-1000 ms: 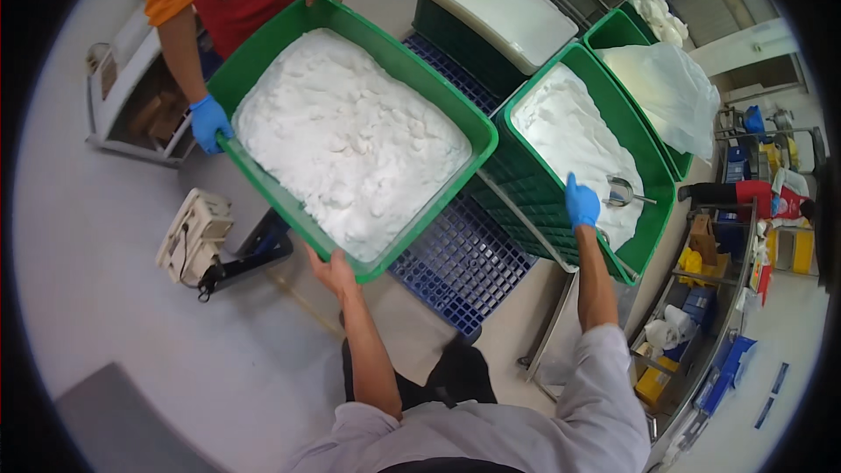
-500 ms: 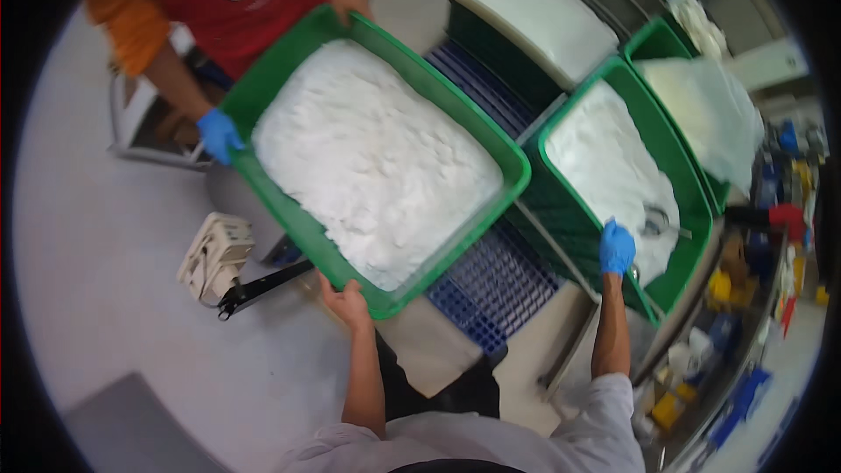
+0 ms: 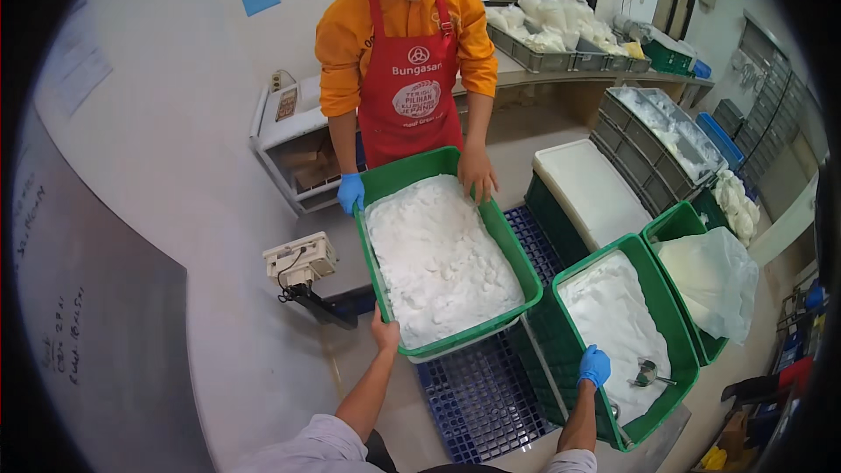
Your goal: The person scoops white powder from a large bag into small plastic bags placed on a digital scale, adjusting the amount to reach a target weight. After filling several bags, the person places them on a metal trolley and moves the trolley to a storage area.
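Left hand (image 3: 384, 333) grips green crate (image 3: 378, 184) of white powder (image 3: 440, 258)

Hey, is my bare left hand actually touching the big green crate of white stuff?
Touching. The head view shows the left hand gripping the near rim of the green crate, fingers wrapped over its edge.

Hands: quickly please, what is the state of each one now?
Left hand: bare, closed on the near rim of the green crate.
Right hand: blue-gloved; grip cannot be told.
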Motion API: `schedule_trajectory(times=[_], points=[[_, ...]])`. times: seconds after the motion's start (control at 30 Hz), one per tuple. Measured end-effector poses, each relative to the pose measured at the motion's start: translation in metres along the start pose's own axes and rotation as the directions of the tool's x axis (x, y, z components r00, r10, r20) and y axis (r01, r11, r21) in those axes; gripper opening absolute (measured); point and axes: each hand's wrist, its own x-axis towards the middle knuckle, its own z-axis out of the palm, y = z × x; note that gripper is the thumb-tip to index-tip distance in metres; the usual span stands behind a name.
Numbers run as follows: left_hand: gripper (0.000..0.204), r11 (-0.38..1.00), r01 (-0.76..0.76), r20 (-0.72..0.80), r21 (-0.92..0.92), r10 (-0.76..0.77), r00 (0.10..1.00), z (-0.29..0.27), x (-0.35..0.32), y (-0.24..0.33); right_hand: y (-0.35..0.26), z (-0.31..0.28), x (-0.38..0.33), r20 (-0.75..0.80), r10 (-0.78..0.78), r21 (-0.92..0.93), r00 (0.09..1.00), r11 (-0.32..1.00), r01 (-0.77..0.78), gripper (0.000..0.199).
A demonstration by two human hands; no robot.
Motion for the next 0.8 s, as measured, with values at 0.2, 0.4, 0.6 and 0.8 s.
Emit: schedule_trajectory(times=[0.2,0.4,0.6,0.8], points=[[0.058,0.966,-0.219,-0.03,0.135,0.225,0.974,0.01,-0.005,0.013,0.003,-0.02,-0.001,0.145,0.048,0.078,0.988,0.995,-0.06,0.056],[0.041,0.922,-0.226,0.005,0.315,0.236,0.972,0.004,0.005,-0.002,-0.001,-0.021,0.001,0.184,0.009,0.149,0.983,0.988,-0.036,0.049],[0.046,0.539,-0.723,0.553,0.432,0.475,0.684,0.008,-0.094,0.019,-0.124,-0.031,-0.092,-0.283,-0.809,0.407,0.514,0.384,0.829,0.055],[0.071,0.201,-0.614,0.575,0.763,0.222,0.788,0.024,-0.105,0.019,-0.199,0.03,-0.125,-0.003,-0.826,0.125,0.564,0.559,0.82,0.02]])
